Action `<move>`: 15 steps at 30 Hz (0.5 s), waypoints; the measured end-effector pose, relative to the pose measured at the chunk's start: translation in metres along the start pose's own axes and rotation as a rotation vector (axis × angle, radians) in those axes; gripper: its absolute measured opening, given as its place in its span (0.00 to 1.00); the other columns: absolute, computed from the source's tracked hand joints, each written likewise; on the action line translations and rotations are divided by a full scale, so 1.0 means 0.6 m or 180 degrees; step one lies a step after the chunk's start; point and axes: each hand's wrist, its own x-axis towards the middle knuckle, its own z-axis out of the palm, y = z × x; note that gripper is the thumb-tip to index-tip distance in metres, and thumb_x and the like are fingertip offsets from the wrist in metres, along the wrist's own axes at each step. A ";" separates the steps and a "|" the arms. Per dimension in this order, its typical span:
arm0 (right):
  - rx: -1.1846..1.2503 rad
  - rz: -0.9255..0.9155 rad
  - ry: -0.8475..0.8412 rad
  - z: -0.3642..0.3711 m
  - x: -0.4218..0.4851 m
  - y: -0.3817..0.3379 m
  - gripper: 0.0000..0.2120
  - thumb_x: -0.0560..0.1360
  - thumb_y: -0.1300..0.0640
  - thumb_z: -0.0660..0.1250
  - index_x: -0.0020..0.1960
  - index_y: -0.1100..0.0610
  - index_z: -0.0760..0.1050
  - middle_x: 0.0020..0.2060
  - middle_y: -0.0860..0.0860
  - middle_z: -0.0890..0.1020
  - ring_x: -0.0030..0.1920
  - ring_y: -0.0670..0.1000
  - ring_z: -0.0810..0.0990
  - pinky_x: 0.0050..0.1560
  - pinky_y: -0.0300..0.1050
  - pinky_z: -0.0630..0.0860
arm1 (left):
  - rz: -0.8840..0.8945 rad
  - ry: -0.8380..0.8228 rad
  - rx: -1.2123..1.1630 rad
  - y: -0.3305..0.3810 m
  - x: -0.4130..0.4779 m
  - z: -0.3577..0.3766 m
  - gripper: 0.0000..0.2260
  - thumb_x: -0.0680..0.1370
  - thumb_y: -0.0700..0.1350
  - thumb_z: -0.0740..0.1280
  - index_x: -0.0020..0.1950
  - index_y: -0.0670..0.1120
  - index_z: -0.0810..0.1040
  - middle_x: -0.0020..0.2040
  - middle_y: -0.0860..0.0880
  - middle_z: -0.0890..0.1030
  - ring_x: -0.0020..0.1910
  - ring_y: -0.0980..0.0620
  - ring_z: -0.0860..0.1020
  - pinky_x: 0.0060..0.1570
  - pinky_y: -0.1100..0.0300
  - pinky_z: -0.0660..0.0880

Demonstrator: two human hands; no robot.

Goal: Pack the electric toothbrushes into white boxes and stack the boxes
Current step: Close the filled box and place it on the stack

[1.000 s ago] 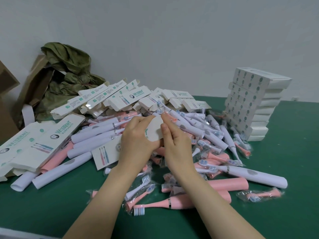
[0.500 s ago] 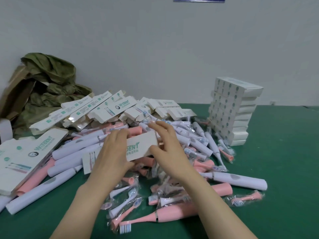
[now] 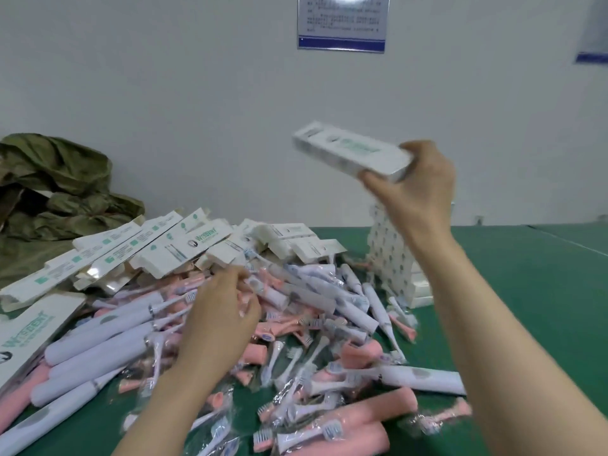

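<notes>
Firstly, right hand (image 3: 424, 185): raised in the upper right of the frame, forearm climbing from the lower right edge; thumb underneath and fingers behind the near end of a white box (image 3: 348, 153), gripping it.
white box: closed, long, rectangular card with green print smeared by motion blur; held in the air, its far end pointing up and left, above the stack of boxes (image 3: 391, 258) and not touching it.
left hand (image 3: 223, 311): at frame centre, palm down over the toothbrushes (image 3: 108, 350), fingers curled into the heap; whether they grasp anything cannot be made out.
toothbrushes: smooth plastic handles, pink and pale white, mixed with brush heads in crinkled clear bags, spread across the middle and lower frame.
stack of boxes: white with dotted sides, standing on the table (image 3: 543, 291) right of centre, largely hidden behind the right forearm.
flat cartons (image 3: 164, 248): unfolded white card, fanned out left of centre behind the heap.
table: matte green surface.
cloth (image 3: 56, 179): olive, crumpled, cut off at the left edge.
notice (image 3: 341, 23): blue-bordered, cut off at the top edge, text unreadable.
</notes>
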 end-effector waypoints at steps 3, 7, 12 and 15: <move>-0.0290 0.0485 0.0359 -0.014 0.036 0.057 0.26 0.68 0.48 0.73 0.59 0.62 0.73 0.53 0.56 0.79 0.55 0.55 0.76 0.48 0.39 0.67 | -0.0072 -0.0552 0.0130 -0.023 -0.018 0.026 0.10 0.76 0.44 0.66 0.56 0.55 0.73 0.48 0.61 0.72 0.51 0.59 0.73 0.51 0.64 0.68; -0.0628 0.0709 0.0423 -0.018 0.041 0.108 0.27 0.68 0.47 0.72 0.59 0.63 0.72 0.54 0.58 0.77 0.58 0.58 0.72 0.52 0.45 0.68 | -0.0045 -0.0644 0.0215 -0.029 -0.017 0.037 0.09 0.76 0.46 0.67 0.53 0.57 0.74 0.45 0.64 0.71 0.48 0.61 0.69 0.49 0.66 0.64; -0.0634 0.1025 0.0410 -0.005 0.025 0.142 0.26 0.69 0.49 0.72 0.57 0.64 0.69 0.53 0.58 0.74 0.57 0.58 0.70 0.46 0.44 0.63 | -0.0017 -0.0751 0.0289 -0.037 -0.021 0.045 0.09 0.77 0.49 0.64 0.57 0.57 0.74 0.49 0.63 0.71 0.53 0.60 0.69 0.58 0.61 0.68; -0.0491 0.1156 0.0486 0.006 0.024 0.150 0.25 0.69 0.50 0.72 0.57 0.63 0.67 0.53 0.56 0.72 0.57 0.57 0.68 0.45 0.40 0.58 | 0.0043 -0.0737 0.0285 -0.041 -0.024 0.046 0.10 0.76 0.48 0.65 0.57 0.57 0.74 0.49 0.63 0.71 0.53 0.60 0.68 0.59 0.61 0.67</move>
